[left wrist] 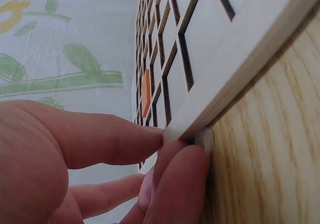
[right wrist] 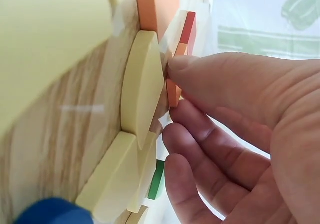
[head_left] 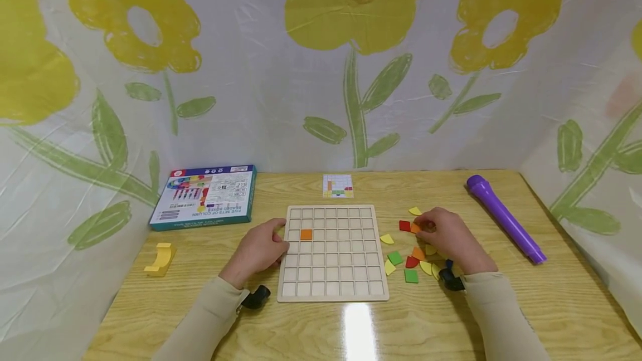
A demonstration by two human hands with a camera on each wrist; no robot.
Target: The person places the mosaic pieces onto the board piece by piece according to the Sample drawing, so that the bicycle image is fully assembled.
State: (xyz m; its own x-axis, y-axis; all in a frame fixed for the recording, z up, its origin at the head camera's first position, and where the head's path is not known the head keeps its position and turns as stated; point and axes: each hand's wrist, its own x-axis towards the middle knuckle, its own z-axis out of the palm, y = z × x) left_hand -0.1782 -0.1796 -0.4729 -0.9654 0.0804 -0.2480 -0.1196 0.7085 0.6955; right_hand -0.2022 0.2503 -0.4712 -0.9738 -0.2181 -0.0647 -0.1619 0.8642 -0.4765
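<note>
A wooden grid board (head_left: 332,253) lies flat on the table, with one orange square tile (head_left: 306,234) in a cell of its second row. My left hand (head_left: 259,248) pinches the board's left edge; in the left wrist view the thumb is on top of the rim (left wrist: 225,89) and a fingertip is against its side. Right of the board, my right hand (head_left: 448,237) pinches another orange tile (right wrist: 173,92) between thumb and fingers, beside a red square tile (head_left: 404,225). Several yellow curved pieces (right wrist: 142,84), green tiles (head_left: 411,276) and other small pieces lie around it, some hidden under that hand.
Behind the board lies a small pattern card (head_left: 338,186) with coloured shapes. A flat toy box (head_left: 203,199) and a yellow arch-shaped holder (head_left: 161,259) are at the left. A purple microphone-shaped stick (head_left: 506,219) lies at the right. Flower-printed cloth (head_left: 251,99) encloses the table.
</note>
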